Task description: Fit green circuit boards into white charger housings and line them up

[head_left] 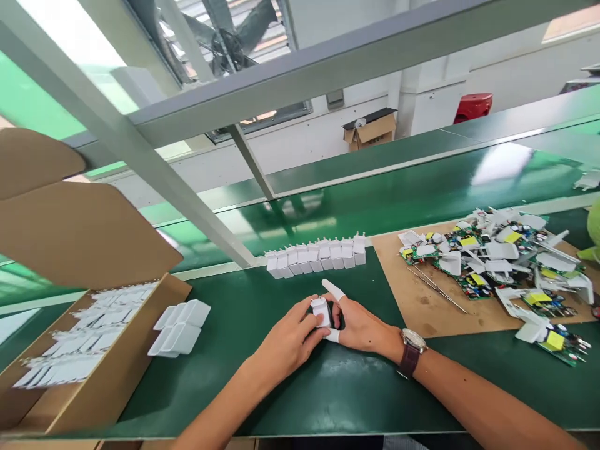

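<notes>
Between my hands, just above the green bench, is a small white power adapter [320, 310]. My left hand [293, 334] pinches it from the left with thumb and fingers. My right hand [360, 325] curls round its other side, with white finger cots on the thumb and index finger. That index finger points up and away from the adapter. Fingers partly hide the adapter's lower part. Beyond my hands, a row of similar white adapters [316, 257] with pins on top stands along the bench's back edge. Several open white plastic cases [180, 328] lie to the left.
At far left, a cardboard box [117, 356] holds rows of white parts. On the right, brown cardboard [424, 319] carries a pile of circuit boards [492, 250] with white covers and metal tweezers [438, 289]. One board [557, 340] lies nearer me. A metal frame [187, 187] crosses above the bench.
</notes>
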`<control>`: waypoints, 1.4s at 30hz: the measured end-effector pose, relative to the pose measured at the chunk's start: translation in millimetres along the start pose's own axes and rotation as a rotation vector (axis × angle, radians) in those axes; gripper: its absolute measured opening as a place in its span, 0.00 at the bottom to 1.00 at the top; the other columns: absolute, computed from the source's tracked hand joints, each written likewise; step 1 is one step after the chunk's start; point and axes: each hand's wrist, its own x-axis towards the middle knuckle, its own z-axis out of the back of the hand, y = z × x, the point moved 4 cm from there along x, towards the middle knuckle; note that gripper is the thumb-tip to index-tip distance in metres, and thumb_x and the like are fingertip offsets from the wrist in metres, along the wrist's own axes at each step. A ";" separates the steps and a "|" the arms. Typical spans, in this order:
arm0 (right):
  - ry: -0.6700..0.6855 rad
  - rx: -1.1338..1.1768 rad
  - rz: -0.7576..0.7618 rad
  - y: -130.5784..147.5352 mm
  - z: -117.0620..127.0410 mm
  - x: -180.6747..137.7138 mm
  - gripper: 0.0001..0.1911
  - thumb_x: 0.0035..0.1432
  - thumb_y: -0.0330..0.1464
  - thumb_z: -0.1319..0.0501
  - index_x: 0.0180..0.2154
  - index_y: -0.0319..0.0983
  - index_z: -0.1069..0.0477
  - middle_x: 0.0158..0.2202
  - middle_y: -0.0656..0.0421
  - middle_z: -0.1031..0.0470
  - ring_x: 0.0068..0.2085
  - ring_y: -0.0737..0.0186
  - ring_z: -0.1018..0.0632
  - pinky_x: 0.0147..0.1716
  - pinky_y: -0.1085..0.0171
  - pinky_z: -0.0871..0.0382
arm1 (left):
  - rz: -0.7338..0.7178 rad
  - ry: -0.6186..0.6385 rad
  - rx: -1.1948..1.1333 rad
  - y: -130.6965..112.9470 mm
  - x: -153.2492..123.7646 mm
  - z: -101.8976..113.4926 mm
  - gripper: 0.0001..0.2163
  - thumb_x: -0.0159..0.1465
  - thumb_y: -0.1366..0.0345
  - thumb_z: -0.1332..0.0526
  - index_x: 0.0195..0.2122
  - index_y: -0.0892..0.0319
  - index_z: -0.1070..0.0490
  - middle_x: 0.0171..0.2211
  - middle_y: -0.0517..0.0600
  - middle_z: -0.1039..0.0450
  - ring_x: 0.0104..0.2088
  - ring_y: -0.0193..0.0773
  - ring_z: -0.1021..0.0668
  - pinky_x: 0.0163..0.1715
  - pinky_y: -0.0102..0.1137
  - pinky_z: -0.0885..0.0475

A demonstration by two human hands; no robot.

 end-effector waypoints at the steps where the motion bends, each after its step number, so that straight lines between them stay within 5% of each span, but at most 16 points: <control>1: -0.004 0.006 0.017 -2.3 -1.5 0.1 0.57 0.58 0.35 0.30 0.74 0.43 0.66 0.36 0.63 0.28 0.35 0.62 0.27 0.41 0.58 0.29 | -0.008 0.006 0.014 -1.7 -1.6 -0.1 0.05 0.73 0.65 0.42 0.43 0.59 0.28 0.57 0.64 0.27 0.49 0.45 0.17 0.46 0.37 0.18; 5: -0.012 0.061 0.083 -4.7 -4.2 0.3 0.55 0.59 0.37 0.31 0.74 0.44 0.66 0.41 0.60 0.25 0.35 0.62 0.27 0.42 0.57 0.28 | 0.028 0.020 -0.066 -6.0 -3.1 1.2 0.06 0.73 0.67 0.43 0.44 0.59 0.27 0.57 0.63 0.27 0.47 0.43 0.17 0.45 0.36 0.19; 10: -0.033 0.057 0.063 -2.0 -1.1 0.2 0.55 0.59 0.36 0.31 0.74 0.41 0.64 0.37 0.63 0.24 0.34 0.62 0.26 0.44 0.55 0.28 | 0.274 -0.006 -0.358 0.2 0.6 3.7 0.08 0.70 0.66 0.39 0.32 0.58 0.29 0.54 0.56 0.25 0.43 0.39 0.17 0.40 0.32 0.20; 18: -0.053 -0.017 0.078 -3.1 -3.6 -4.5 0.53 0.58 0.32 0.31 0.74 0.42 0.60 0.40 0.60 0.25 0.35 0.62 0.26 0.45 0.55 0.28 | 0.315 -0.012 -0.377 15.8 -16.5 1.6 0.05 0.67 0.60 0.35 0.37 0.56 0.26 0.57 0.55 0.26 0.49 0.42 0.19 0.47 0.36 0.21; 26: -0.020 -0.112 0.014 2.7 -5.7 -11.1 0.43 0.60 0.34 0.34 0.71 0.43 0.50 0.45 0.58 0.28 0.36 0.62 0.28 0.43 0.56 0.31 | 0.734 -0.135 -0.222 124.2 -65.7 62.6 0.21 0.60 0.41 0.35 0.36 0.56 0.24 0.57 0.59 0.23 0.61 0.56 0.24 0.55 0.48 0.23; 33: -0.003 -0.127 -0.037 3.2 -5.7 -9.3 0.41 0.62 0.34 0.36 0.72 0.43 0.51 0.42 0.59 0.29 0.35 0.62 0.28 0.42 0.57 0.31 | 0.820 -0.158 -0.288 194.3 -45.5 45.2 0.26 0.53 0.37 0.34 0.35 0.57 0.25 0.59 0.60 0.24 0.57 0.57 0.21 0.56 0.48 0.23; 38: -0.005 -0.111 -0.003 1.6 -7.1 -12.3 0.38 0.63 0.34 0.39 0.71 0.42 0.50 0.45 0.57 0.28 0.38 0.61 0.27 0.46 0.55 0.30 | 0.777 -0.170 -0.301 190.3 -28.4 26.2 0.20 0.60 0.46 0.38 0.40 0.59 0.25 0.61 0.62 0.27 0.53 0.52 0.18 0.56 0.45 0.23; 42: -0.001 -0.125 -0.007 -5.6 -11.8 -16.5 0.35 0.66 0.36 0.43 0.71 0.42 0.50 0.43 0.57 0.28 0.34 0.62 0.28 0.39 0.57 0.29 | 0.765 -0.182 -0.243 169.7 -49.8 44.4 0.19 0.64 0.52 0.39 0.51 0.57 0.25 0.65 0.56 0.31 0.61 0.50 0.23 0.61 0.47 0.27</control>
